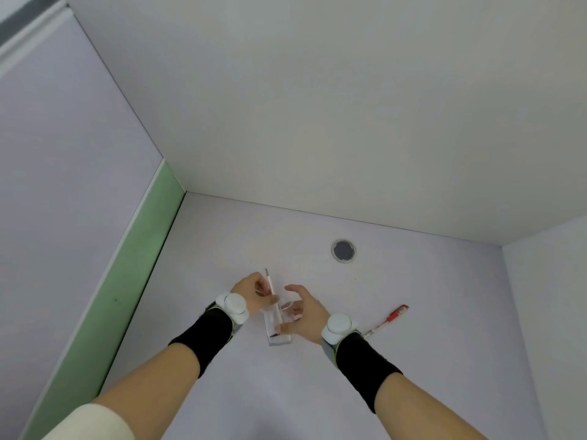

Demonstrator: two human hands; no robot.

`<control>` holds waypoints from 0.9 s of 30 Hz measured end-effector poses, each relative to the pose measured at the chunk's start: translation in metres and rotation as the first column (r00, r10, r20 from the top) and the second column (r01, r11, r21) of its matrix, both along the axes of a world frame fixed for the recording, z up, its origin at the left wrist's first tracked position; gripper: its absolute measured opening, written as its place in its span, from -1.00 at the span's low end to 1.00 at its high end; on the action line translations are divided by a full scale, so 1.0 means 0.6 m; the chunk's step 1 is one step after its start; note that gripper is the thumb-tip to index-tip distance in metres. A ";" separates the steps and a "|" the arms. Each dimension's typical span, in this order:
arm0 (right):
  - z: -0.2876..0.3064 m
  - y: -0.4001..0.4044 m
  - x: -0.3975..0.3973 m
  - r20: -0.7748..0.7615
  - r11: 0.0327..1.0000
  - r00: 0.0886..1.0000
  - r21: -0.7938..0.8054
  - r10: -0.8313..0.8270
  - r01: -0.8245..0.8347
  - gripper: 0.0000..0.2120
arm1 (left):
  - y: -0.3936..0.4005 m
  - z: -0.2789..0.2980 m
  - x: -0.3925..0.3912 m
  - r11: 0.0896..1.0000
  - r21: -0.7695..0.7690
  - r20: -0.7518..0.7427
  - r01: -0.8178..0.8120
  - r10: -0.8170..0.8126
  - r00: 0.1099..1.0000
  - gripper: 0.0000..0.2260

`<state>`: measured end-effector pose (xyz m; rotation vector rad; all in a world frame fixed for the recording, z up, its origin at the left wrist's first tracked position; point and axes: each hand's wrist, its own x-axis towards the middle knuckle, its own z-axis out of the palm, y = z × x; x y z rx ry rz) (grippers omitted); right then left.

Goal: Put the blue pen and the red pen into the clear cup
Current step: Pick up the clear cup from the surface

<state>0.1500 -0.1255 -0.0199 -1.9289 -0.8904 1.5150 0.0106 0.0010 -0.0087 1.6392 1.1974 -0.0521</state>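
Observation:
The clear cup (280, 338) stands on the pale table, at the middle of the view. My left hand (254, 292) pinches a thin pen with a light barrel (270, 282), which I take for the blue pen. It stands tilted with its dark tip down inside the cup. My right hand (306, 315) wraps the cup from the right, thumb on the near wall and fingers behind it, the index finger lifted. The red pen (388, 319) lies flat on the table to the right of my right wrist, untouched.
A round grey cable grommet (343, 251) sits in the table (428, 312) behind the cup. White walls close the desk at the back and right; a green-edged panel (133, 281) runs along the left.

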 end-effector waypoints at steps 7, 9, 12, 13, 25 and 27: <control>0.014 0.001 0.024 -0.038 0.993 0.995 0.070 -0.093 0.096 -0.18 | 0.011 0.023 0.016 0.986 -0.157 0.186 -0.058 0.087 0.979 -0.61; 0.015 -0.002 0.031 -0.007 0.993 0.997 0.087 -0.078 0.078 -0.22 | 0.013 0.027 0.020 0.988 -0.155 0.206 -0.011 0.043 0.978 -0.64; 0.016 -0.004 0.040 0.008 0.990 0.996 0.110 -0.087 0.086 -0.28 | 0.011 0.032 0.024 0.986 -0.162 0.221 0.036 0.000 0.975 -0.69; 0.018 -0.004 0.041 0.013 0.989 0.995 0.119 -0.095 0.092 -0.29 | 0.009 0.034 0.026 0.984 -0.171 0.226 0.050 -0.011 0.974 -0.69; 0.028 0.002 0.043 0.046 0.984 0.993 0.149 -0.106 0.098 -0.36 | -0.007 0.022 0.019 0.947 -0.234 0.223 0.221 -0.169 0.960 -0.34; 0.029 0.003 0.044 0.033 0.985 0.996 0.149 -0.088 0.082 -0.34 | -0.007 0.021 0.018 0.960 -0.186 0.211 0.210 -0.170 0.963 -0.33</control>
